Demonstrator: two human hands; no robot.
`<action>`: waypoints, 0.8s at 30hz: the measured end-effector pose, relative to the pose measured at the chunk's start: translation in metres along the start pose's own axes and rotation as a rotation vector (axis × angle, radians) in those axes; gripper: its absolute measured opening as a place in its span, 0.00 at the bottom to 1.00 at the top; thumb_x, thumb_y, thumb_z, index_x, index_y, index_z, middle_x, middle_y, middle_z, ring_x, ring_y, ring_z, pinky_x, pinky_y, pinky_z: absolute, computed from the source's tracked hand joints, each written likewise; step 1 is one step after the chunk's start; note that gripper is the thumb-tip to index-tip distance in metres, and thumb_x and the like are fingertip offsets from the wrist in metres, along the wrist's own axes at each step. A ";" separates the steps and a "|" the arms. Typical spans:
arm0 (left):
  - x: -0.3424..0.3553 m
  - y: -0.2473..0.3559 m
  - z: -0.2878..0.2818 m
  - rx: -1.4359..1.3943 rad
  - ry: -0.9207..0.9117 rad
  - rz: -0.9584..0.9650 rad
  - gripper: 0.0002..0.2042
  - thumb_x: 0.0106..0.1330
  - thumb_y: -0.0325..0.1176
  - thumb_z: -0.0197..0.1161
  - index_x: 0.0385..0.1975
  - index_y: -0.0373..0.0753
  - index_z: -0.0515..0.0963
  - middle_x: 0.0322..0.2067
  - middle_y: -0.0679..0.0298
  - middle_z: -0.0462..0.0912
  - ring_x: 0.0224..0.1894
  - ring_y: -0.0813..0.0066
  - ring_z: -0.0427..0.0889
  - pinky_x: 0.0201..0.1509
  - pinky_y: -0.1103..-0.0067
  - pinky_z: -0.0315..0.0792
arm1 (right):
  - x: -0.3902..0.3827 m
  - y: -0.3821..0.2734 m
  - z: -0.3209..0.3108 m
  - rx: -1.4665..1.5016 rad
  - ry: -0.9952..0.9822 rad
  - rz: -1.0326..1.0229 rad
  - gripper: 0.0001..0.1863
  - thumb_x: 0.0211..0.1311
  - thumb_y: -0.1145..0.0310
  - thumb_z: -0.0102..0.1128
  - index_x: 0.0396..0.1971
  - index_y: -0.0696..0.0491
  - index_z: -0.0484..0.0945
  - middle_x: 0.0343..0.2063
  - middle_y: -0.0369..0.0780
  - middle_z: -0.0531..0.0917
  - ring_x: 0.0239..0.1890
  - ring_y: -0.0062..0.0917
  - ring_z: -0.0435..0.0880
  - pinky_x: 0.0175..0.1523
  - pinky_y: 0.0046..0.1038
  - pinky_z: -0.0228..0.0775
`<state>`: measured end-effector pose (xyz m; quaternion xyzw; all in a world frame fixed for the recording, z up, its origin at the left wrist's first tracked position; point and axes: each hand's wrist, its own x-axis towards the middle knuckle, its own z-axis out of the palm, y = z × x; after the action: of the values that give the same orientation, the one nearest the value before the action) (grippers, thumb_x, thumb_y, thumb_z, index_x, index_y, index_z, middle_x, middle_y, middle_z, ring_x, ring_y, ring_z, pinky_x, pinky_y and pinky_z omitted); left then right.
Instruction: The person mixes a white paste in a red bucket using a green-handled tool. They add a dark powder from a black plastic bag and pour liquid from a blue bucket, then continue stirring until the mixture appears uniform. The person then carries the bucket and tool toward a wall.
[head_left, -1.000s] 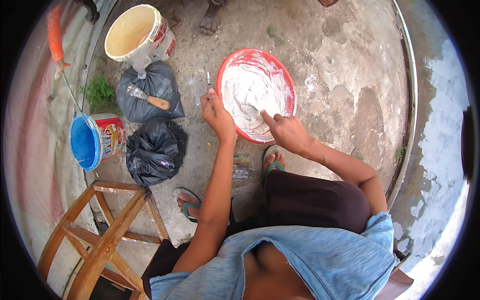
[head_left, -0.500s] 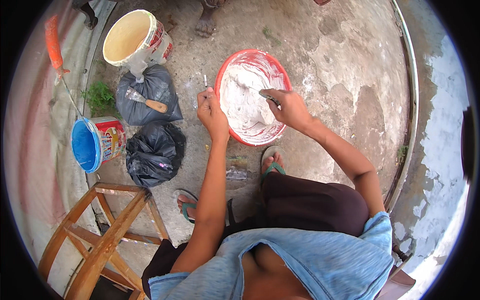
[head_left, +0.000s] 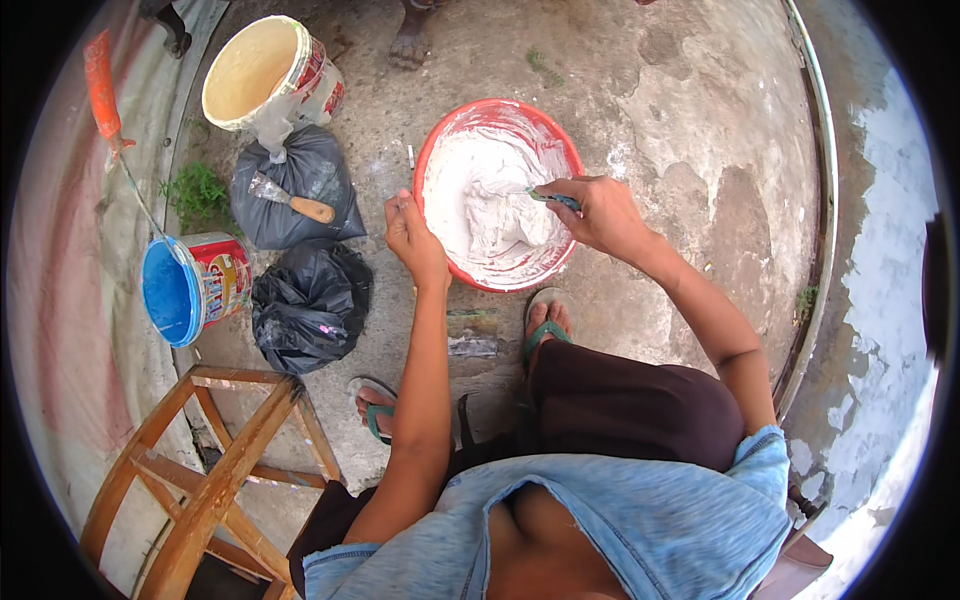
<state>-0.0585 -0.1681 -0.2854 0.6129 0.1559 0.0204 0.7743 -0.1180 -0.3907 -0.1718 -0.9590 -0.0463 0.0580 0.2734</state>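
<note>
A red basin (head_left: 568,140) stands on the concrete in front of me, holding thick white paste (head_left: 465,195) that also smears its inner wall. My left hand (head_left: 416,243) is closed on the basin's left rim. In my right hand (head_left: 608,215), over the basin's right side, is a tool with a slim green-blue handle (head_left: 556,199). Its working end reaches into the paste, so I cannot make out its shape.
Left of the basin lie two black plastic bags (head_left: 310,305), one carrying a wooden-handled scraper (head_left: 300,206). A cream bucket (head_left: 255,70) and a blue-lined bucket (head_left: 170,295) with a long orange-handled tool (head_left: 102,85) stand nearby. A wooden frame (head_left: 205,490) is at lower left.
The basin's left rim has shifted left along with my left hand. My right hand has moved slightly right with the tool, and the paste lies in a different, folded heap.
</note>
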 end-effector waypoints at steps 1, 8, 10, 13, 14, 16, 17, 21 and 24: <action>0.001 -0.003 0.000 0.011 -0.007 0.003 0.22 0.76 0.37 0.51 0.21 0.24 0.69 0.33 0.67 0.70 0.33 0.82 0.68 0.37 0.80 0.62 | -0.002 0.006 0.016 0.009 0.031 0.026 0.11 0.59 0.69 0.61 0.42 0.48 0.84 0.25 0.44 0.84 0.28 0.42 0.83 0.32 0.41 0.75; 0.004 0.004 -0.003 0.061 0.016 0.025 0.20 0.76 0.38 0.51 0.24 0.28 0.70 0.32 0.67 0.72 0.33 0.82 0.69 0.39 0.81 0.64 | -0.011 0.010 -0.024 0.039 -0.241 -0.155 0.13 0.56 0.69 0.63 0.43 0.49 0.84 0.28 0.45 0.85 0.28 0.40 0.84 0.35 0.39 0.76; 0.010 -0.005 -0.009 0.129 -0.056 0.074 0.15 0.76 0.40 0.50 0.33 0.34 0.74 0.31 0.67 0.77 0.35 0.82 0.74 0.41 0.82 0.68 | -0.004 0.009 -0.044 0.018 -0.181 -0.089 0.13 0.56 0.69 0.63 0.43 0.49 0.84 0.27 0.44 0.85 0.28 0.39 0.84 0.34 0.38 0.76; 0.012 0.000 -0.002 0.162 -0.064 0.095 0.15 0.76 0.40 0.50 0.32 0.34 0.74 0.30 0.69 0.75 0.34 0.83 0.72 0.41 0.82 0.67 | 0.018 0.022 -0.035 -0.089 0.013 -0.082 0.12 0.57 0.69 0.63 0.43 0.48 0.84 0.25 0.44 0.85 0.28 0.38 0.84 0.34 0.37 0.75; 0.010 0.004 0.002 0.168 -0.061 0.085 0.16 0.76 0.40 0.51 0.30 0.33 0.74 0.31 0.68 0.74 0.34 0.83 0.72 0.41 0.82 0.67 | 0.023 0.029 -0.024 -0.139 0.089 -0.090 0.12 0.58 0.69 0.63 0.43 0.48 0.84 0.25 0.44 0.85 0.28 0.38 0.84 0.33 0.37 0.75; 0.003 0.013 0.011 0.192 -0.058 0.070 0.17 0.76 0.39 0.51 0.28 0.32 0.74 0.32 0.68 0.74 0.34 0.83 0.71 0.41 0.82 0.66 | 0.022 0.043 -0.004 -0.161 0.019 -0.037 0.12 0.58 0.69 0.62 0.43 0.48 0.84 0.26 0.45 0.85 0.28 0.39 0.84 0.33 0.37 0.75; 0.002 0.016 0.012 0.186 -0.052 0.098 0.19 0.76 0.38 0.52 0.25 0.30 0.71 0.32 0.68 0.73 0.33 0.82 0.69 0.39 0.81 0.65 | 0.024 0.044 0.004 -0.165 -0.015 -0.016 0.12 0.58 0.70 0.62 0.43 0.48 0.84 0.26 0.45 0.85 0.28 0.39 0.84 0.33 0.37 0.75; 0.005 0.022 0.015 0.179 -0.029 0.134 0.23 0.75 0.37 0.53 0.17 0.26 0.67 0.31 0.66 0.72 0.31 0.82 0.67 0.36 0.79 0.62 | -0.002 0.033 -0.004 -0.030 -0.219 -0.023 0.12 0.58 0.70 0.64 0.43 0.50 0.84 0.31 0.46 0.86 0.27 0.39 0.84 0.34 0.36 0.76; 0.004 0.026 0.018 0.215 -0.059 0.185 0.24 0.75 0.37 0.53 0.16 0.27 0.67 0.32 0.65 0.73 0.31 0.80 0.68 0.36 0.78 0.63 | 0.008 0.022 -0.040 -0.101 -0.174 -0.099 0.12 0.57 0.69 0.66 0.42 0.50 0.85 0.29 0.46 0.86 0.26 0.38 0.84 0.32 0.35 0.75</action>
<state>-0.0460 -0.1783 -0.2581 0.7045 0.0775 0.0567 0.7032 -0.1036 -0.4291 -0.1499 -0.9594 -0.1200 0.1250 0.2224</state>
